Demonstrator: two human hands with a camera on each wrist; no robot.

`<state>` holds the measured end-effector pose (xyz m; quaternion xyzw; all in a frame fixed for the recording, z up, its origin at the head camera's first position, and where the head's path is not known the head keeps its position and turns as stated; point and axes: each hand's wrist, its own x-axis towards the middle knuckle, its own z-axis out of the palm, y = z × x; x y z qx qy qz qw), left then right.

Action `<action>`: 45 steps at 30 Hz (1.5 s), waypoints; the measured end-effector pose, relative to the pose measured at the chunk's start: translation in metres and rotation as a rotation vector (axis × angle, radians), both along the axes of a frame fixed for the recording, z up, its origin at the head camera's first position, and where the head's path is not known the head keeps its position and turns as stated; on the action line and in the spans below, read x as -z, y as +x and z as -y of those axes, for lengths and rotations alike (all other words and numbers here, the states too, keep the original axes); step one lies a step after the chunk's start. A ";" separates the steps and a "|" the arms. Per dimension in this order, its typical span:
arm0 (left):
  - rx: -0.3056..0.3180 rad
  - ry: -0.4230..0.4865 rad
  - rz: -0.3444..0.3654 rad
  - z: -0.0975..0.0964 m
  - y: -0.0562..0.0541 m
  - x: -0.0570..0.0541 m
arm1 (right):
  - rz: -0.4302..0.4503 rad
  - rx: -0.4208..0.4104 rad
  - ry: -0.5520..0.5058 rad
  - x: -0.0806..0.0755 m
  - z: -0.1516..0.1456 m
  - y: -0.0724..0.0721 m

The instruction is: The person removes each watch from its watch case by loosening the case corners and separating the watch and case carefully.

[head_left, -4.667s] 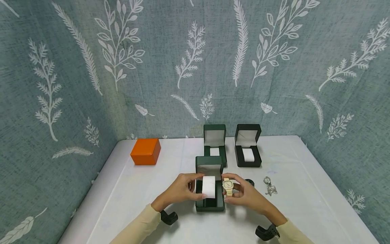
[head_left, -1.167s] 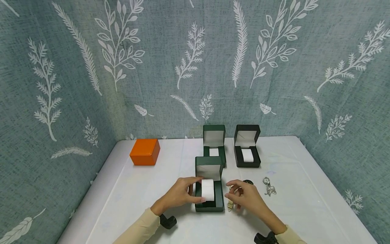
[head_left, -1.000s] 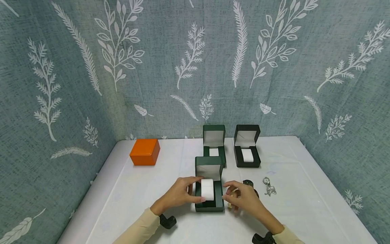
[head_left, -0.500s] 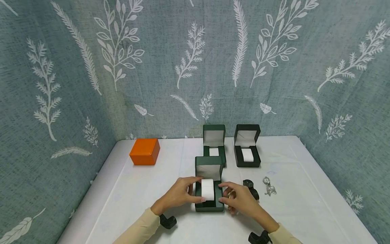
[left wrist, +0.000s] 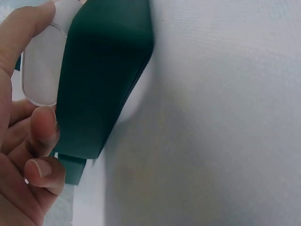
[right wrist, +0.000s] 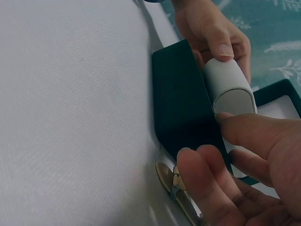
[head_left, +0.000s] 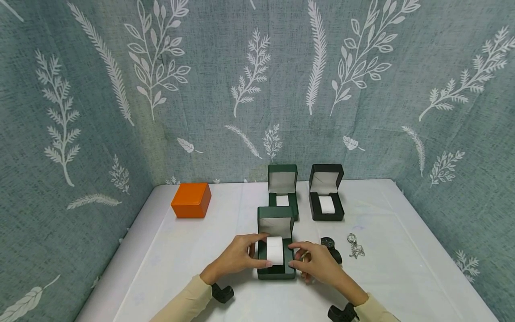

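An open green watch box [head_left: 276,275] stands in the middle of the table. My left hand [head_left: 237,252] pinches a white watch cushion [head_left: 275,250] at its two ends; it sits tilted up in the box's left part. My right hand [head_left: 315,261] grips the box's right wall, with thumb and forefinger at the rim and the other fingers curled outside. Beside that wall a gold watch [right wrist: 164,175] shows in the right wrist view, mostly hidden under the right hand.
A black watch [head_left: 335,256] and a silver watch on a chain [head_left: 356,248] lie to the right. Behind stand an open green box [head_left: 283,168] and an open black box [head_left: 327,217], each with a white cushion. A closed orange box [head_left: 191,203] is at the back left.
The gold watch was in my right hand and was set down beside the box. That hand then moved left onto the box's right wall. The left hand has stayed on the cushion.
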<state>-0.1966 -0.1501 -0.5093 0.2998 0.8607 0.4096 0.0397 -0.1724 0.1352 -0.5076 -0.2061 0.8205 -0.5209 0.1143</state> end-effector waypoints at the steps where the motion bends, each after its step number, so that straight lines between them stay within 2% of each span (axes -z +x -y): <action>1: -0.001 0.002 -0.003 0.000 0.000 0.001 | -0.002 0.001 0.004 0.000 0.000 0.000; 9: -0.010 0.002 -0.022 -0.004 -0.001 0.006 | -0.002 0.003 0.006 0.000 0.001 0.000; 15: -0.011 -0.028 -0.114 -0.004 -0.001 0.007 | 0.003 0.004 0.003 0.001 0.001 0.000; 18: -0.006 -0.035 -0.137 -0.004 0.000 0.008 | 0.005 0.004 -0.003 0.001 0.001 0.000; 27: -0.019 -0.060 -0.084 -0.004 0.001 0.010 | 0.012 0.008 -0.007 0.001 0.000 0.000; 34: -0.023 -0.103 -0.207 -0.005 0.004 0.009 | 0.007 0.009 0.009 0.002 0.001 0.000; 40: -0.015 -0.106 -0.206 -0.006 0.004 0.007 | -0.003 0.004 0.008 0.002 0.000 0.000; 45: -0.019 -0.118 -0.243 -0.006 0.004 0.009 | 0.000 0.000 -0.003 0.002 0.000 0.000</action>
